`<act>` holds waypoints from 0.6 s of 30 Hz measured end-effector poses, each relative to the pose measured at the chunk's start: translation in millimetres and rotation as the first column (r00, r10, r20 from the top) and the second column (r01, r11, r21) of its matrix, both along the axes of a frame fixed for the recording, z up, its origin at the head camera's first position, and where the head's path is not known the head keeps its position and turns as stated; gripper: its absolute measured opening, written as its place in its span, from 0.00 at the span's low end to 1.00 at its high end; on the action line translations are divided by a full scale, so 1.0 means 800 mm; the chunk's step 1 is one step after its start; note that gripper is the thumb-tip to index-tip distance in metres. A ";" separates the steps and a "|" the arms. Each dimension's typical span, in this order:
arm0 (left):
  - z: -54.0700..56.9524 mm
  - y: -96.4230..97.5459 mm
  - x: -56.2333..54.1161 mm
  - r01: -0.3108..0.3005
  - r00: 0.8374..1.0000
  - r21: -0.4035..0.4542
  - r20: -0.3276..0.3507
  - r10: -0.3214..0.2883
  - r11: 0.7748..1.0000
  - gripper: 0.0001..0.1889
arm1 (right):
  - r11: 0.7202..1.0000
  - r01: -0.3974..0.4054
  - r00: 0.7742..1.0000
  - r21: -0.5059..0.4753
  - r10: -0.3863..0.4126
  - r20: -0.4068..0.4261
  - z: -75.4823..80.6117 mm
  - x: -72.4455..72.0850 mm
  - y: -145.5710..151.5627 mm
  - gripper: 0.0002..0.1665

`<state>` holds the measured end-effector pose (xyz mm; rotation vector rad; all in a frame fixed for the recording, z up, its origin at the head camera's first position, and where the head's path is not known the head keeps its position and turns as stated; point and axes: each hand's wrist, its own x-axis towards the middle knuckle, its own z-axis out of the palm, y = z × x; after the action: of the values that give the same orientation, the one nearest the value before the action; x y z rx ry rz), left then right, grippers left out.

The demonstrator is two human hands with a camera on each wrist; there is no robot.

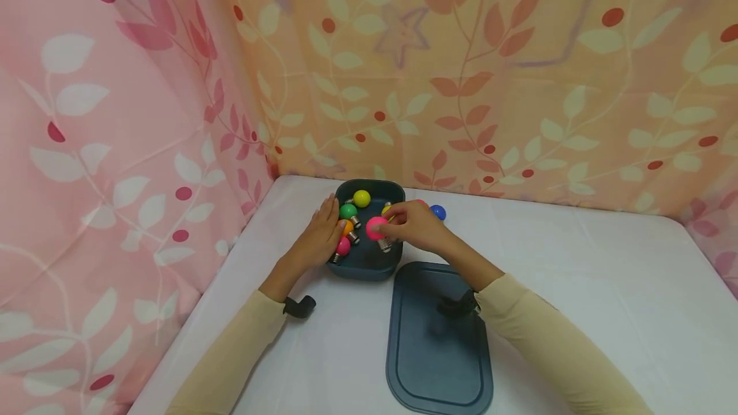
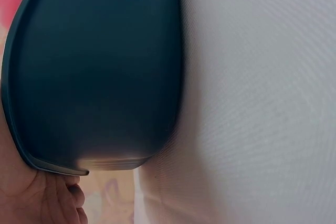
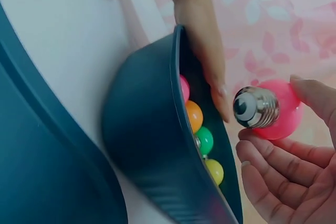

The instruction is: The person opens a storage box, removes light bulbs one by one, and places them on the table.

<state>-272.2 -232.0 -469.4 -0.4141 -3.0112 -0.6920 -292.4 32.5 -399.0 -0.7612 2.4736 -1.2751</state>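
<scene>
My right hand [image 1: 418, 226] pinches a pink light bulb [image 1: 376, 228] by its round globe over the dark blue-green box [image 1: 369, 272]. In the right wrist view, the bulb's silver screw base [image 3: 256, 107] points away from the palm. My left hand [image 1: 318, 232] rests along the box's left rim with fingers extended. Down that side inside the box lie a yellow bulb [image 1: 361, 198], a green bulb [image 1: 348, 211], an orange bulb [image 1: 347, 228] and another pink bulb [image 1: 343, 246]. A second yellow bulb [image 1: 386, 209] is partly hidden by the right hand.
To the right of the box, a blue bulb [image 1: 438, 212] lies on the white table [image 1: 576, 287], beside a pinkish-red one [image 1: 422, 202] mostly hidden by the right hand. The box's flat lid [image 1: 444, 351] lies in front, under the right forearm. Patterned curtains [image 1: 369, 82] stand behind and left.
</scene>
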 end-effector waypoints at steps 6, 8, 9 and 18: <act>0.001 0.000 0.000 -0.003 1.000 -0.006 0.010 0.003 1.000 0.36 | 0.996 0.065 0.998 -0.063 -0.064 0.017 -0.004 -0.002 0.027 0.24; 0.001 0.000 0.000 -0.001 1.000 -0.008 0.010 0.001 1.000 0.36 | 0.993 0.081 0.997 -0.083 -0.080 0.019 -0.004 -0.001 0.036 0.25; 0.001 0.000 0.000 0.000 1.000 -0.009 0.011 0.000 1.000 0.36 | 0.992 0.086 0.996 -0.091 -0.085 0.021 -0.004 -0.001 0.040 0.26; 0.001 0.000 0.000 -0.017 0.999 -0.016 0.030 0.018 1.000 0.37 | 0.972 0.189 0.982 -0.137 -0.184 0.048 -0.012 -0.004 0.077 0.28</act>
<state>-272.0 -231.6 -468.9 -0.3808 -3.0464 -0.6806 -295.8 94.4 -408.8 -0.5418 2.4966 -1.5285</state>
